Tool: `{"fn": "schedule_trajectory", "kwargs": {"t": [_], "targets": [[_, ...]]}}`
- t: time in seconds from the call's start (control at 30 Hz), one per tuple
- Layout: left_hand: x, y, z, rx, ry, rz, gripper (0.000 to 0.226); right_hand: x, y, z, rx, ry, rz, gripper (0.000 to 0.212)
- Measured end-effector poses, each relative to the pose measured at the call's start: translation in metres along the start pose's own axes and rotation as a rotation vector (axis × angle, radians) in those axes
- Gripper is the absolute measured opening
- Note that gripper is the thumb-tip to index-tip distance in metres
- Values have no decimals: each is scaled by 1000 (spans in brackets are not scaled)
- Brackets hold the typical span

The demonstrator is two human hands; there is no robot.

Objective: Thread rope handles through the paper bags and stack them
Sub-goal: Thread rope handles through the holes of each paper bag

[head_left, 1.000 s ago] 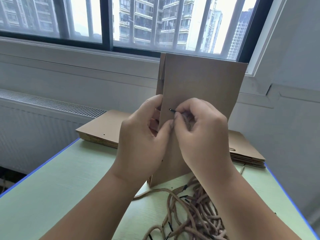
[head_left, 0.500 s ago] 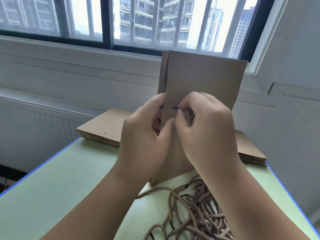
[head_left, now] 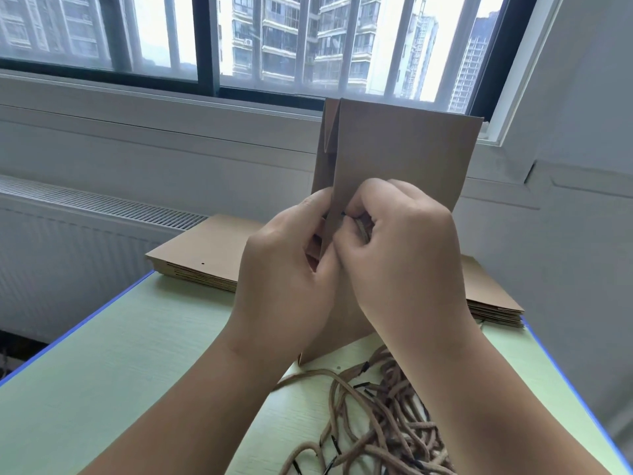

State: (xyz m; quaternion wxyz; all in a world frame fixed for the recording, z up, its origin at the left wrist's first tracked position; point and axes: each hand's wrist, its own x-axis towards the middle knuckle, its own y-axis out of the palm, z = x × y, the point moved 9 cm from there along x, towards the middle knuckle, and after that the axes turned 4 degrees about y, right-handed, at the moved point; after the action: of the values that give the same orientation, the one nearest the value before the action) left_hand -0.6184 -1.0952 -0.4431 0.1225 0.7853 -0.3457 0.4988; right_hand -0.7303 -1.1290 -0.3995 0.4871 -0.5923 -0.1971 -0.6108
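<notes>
**Two hands clamp one kraft bag at its near edge**

Two hands meet at the left edge of a brown paper bag (head_left: 404, 156), which stands upright above the table (head_left: 120, 371) between the person and the window. The bag is flat, matte kraft with crisp edges. Its side gusset is folded inward in a sharp V at the top left.

The left hand (head_left: 284, 269) grips that edge, with the thumb on the near face and the fingers curled around behind. The right hand (head_left: 404, 255) is curled tight, pinching a tan twisted rope handle (head_left: 360, 228). The rope's black tip points at the bag's face beside the left thumb. Whether the tip has entered a hole cannot be told.

On the pale green, blue-edged tabletop lies a loose tangle of ropes (head_left: 387, 423), round-corded with black ends, just below the bag's lower corner. Behind the hands sits a stack of flat bags (head_left: 202, 255) in thin layers, a small punched hole showing in the top one.
</notes>
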Motion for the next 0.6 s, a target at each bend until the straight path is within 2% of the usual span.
{"fn": "schedule_trajectory", "kwargs": {"t": [0.1, 0.2, 0.37, 0.5, 0.6], "targets": [[1, 1, -1, 24, -3, 4, 35, 0, 0, 4, 59, -35, -8, 15], [0, 2, 2, -15, -3, 18, 28, -1, 3, -5, 183, -35, 12, 11], [-1, 7, 12, -113, -21, 97, 29, -6, 14, -30, 396, 128, 50, 10], [-2, 12, 12, -257, -65, 115, 45, -8, 14, -41, 499, 252, 21, 11], [-1, 12, 16, -231, -109, 78, 38, -10, 14, -41, 536, 279, 38, 11]]}}
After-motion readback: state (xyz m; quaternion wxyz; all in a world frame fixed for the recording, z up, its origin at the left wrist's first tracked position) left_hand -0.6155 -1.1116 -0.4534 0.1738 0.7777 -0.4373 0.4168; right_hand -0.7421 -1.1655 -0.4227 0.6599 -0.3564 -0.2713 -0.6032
